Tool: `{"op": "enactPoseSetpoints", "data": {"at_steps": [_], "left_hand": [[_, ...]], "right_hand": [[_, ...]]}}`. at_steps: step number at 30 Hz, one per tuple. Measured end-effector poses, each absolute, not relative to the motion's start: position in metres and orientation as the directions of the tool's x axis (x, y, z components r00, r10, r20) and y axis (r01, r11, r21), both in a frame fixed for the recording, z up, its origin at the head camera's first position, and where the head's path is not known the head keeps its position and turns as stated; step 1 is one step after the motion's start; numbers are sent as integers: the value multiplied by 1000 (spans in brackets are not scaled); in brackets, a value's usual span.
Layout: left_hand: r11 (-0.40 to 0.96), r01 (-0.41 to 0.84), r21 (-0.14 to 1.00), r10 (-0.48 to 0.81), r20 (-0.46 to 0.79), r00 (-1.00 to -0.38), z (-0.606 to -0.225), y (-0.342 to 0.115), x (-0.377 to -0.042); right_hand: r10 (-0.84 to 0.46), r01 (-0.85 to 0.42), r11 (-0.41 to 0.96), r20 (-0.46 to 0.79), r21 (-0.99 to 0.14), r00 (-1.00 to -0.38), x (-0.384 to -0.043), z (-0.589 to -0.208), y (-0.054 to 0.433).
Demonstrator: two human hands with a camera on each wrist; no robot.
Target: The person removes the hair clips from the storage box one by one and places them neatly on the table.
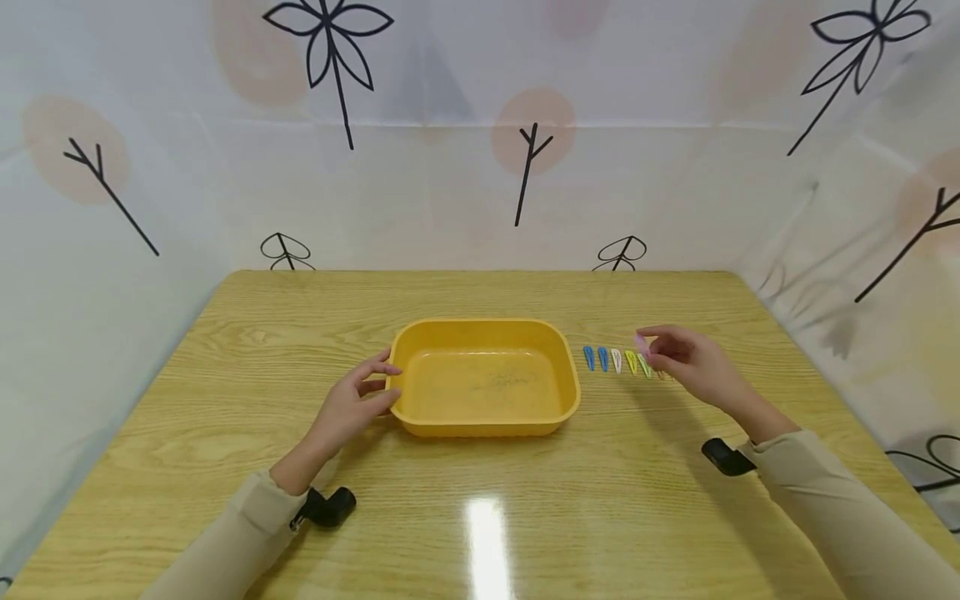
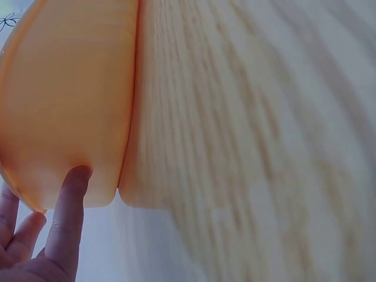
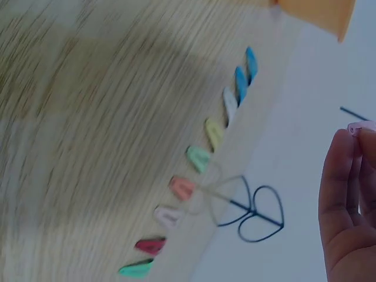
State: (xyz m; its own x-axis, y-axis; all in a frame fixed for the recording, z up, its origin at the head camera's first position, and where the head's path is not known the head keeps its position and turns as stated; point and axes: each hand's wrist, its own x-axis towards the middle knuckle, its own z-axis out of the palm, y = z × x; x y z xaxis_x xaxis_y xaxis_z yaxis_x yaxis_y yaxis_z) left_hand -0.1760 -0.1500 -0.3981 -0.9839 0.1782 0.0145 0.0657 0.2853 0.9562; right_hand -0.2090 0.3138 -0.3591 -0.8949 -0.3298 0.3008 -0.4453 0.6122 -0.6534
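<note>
A yellow rectangular plastic basin (image 1: 480, 428) sits at mid-table with nothing inside. At its left end my left hand (image 1: 356, 398) grips the rim; the left wrist view shows one fingertip against the outer wall (image 2: 76, 88). Off to the basin's right, my right hand (image 1: 693, 367) pinches a small pink hair clip (image 1: 642, 344) between thumb and fingertips, raised above the table. Beneath that hand runs a row of snap hair clips: blue clips (image 3: 241, 85), a white one (image 3: 230, 104), yellow, green, orange-red (image 3: 182, 187), pale pink, red (image 3: 150, 245) and another green (image 3: 136, 269).
The wooden table (image 1: 570, 517) ends at a white cloth backdrop (image 1: 420, 192) with plant drawings, at the back and sides. Each wrist wears a black camera, one on the left (image 1: 330, 507) and one on the right (image 1: 727, 457).
</note>
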Motion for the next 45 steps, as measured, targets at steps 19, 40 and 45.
{"op": "enactPoseSetpoints", "data": {"at_steps": [19,40,45], "left_hand": [[290,68,955,175,17,-984,-398,-151,-176],[269,72,960,182,23,-983,-398,-151,-173],[268,72,961,184,22,-983,-396,-152,-172]], "right_hand": [[-134,-191,693,136,-695,-982,-216,-382,390],[-96,26,726,-138,-687,-986,-218,-393,416],[-97,39,717,-155,-696,-983,-218,-393,416]]}}
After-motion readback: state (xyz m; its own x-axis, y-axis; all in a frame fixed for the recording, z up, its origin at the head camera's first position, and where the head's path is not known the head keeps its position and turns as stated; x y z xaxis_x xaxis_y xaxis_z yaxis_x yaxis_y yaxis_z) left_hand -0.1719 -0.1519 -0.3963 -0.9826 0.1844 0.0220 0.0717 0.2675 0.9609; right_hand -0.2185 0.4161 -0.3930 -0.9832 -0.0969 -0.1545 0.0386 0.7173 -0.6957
